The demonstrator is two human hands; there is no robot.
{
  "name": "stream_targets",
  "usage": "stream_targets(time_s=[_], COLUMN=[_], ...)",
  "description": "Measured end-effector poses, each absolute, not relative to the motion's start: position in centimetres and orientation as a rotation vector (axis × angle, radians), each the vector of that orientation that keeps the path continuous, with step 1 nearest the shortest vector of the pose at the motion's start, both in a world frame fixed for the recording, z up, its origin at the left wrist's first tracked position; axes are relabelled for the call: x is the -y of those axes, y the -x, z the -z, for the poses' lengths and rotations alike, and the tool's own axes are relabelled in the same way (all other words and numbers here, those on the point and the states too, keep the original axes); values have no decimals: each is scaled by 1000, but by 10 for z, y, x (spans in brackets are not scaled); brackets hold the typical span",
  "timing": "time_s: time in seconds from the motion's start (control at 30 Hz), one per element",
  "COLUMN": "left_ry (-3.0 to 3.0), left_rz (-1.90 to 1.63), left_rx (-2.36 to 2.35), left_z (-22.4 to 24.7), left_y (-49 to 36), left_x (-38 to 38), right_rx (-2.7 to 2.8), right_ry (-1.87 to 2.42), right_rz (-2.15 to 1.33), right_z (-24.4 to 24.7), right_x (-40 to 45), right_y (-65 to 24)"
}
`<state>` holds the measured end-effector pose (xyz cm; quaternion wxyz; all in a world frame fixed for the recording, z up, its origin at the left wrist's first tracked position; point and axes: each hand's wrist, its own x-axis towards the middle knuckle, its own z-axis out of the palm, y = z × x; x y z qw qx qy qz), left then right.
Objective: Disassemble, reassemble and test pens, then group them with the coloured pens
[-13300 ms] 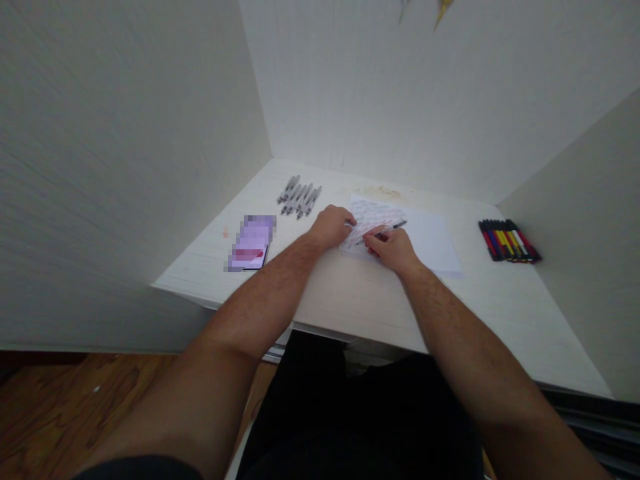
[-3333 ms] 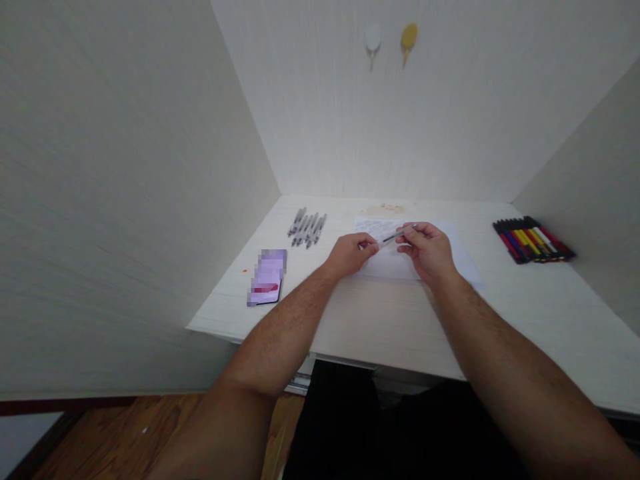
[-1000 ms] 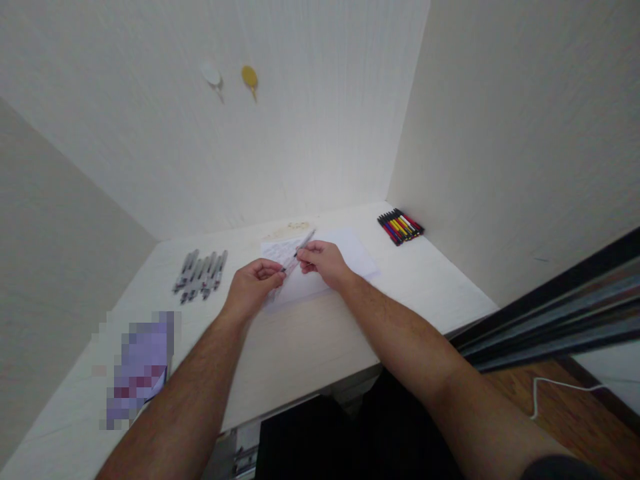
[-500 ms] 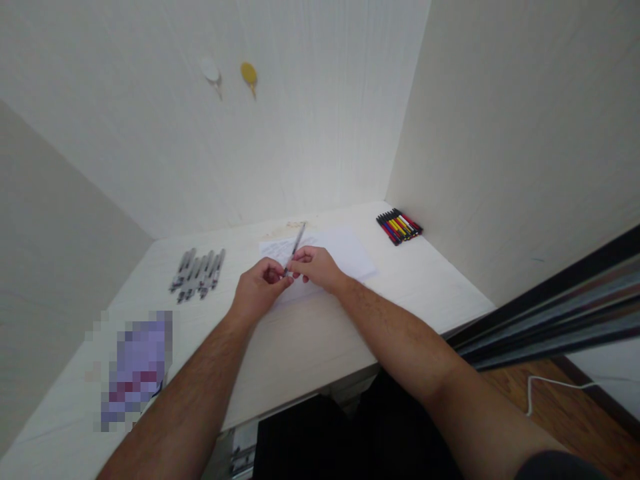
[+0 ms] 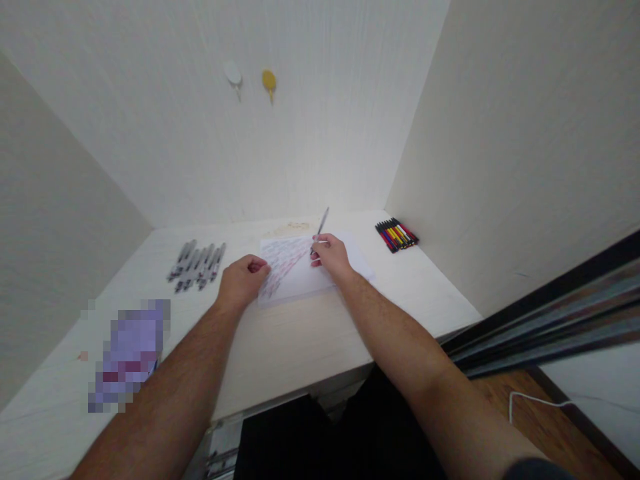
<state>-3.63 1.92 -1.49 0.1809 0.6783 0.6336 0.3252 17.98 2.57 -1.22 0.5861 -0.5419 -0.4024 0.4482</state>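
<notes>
My right hand grips a slim pen with a clear or grey barrel. The pen slants up and away, its lower end close to the paper; whether the tip touches I cannot tell. Rows of grey and reddish scribbled marks cover the left part of this white sheet. At the sheet's left edge is my left hand, its thumb and fingers pinched together; anything small between them is hidden.
Several clear pens with dark ends lie in a group on the left of the white table. Coloured pens are lined up at the back right. A blurred purple item lies front left. Walls stand behind and at both sides.
My hands have moved apart. The right one carried the pen rightward over the paper, while the left drew back to the sheet's left edge. More of the marked paper shows; the view shifted slightly.
</notes>
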Motion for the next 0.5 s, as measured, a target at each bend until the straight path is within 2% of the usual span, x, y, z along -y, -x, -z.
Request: stream_targets(time_s=[0.2, 0.5], left_ry=[-1957, -2002], left_rz=[-862, -816], left_rx=[-1801, -1782], left_z=[15, 17], left_y=[35, 34], left_x=[-20, -21], right_rx=[998, 1263], right_ry=[1532, 2075], right_rz=[-756, 116], right_z=[7, -9], right_x=[-43, -42], right_y=[-221, -355])
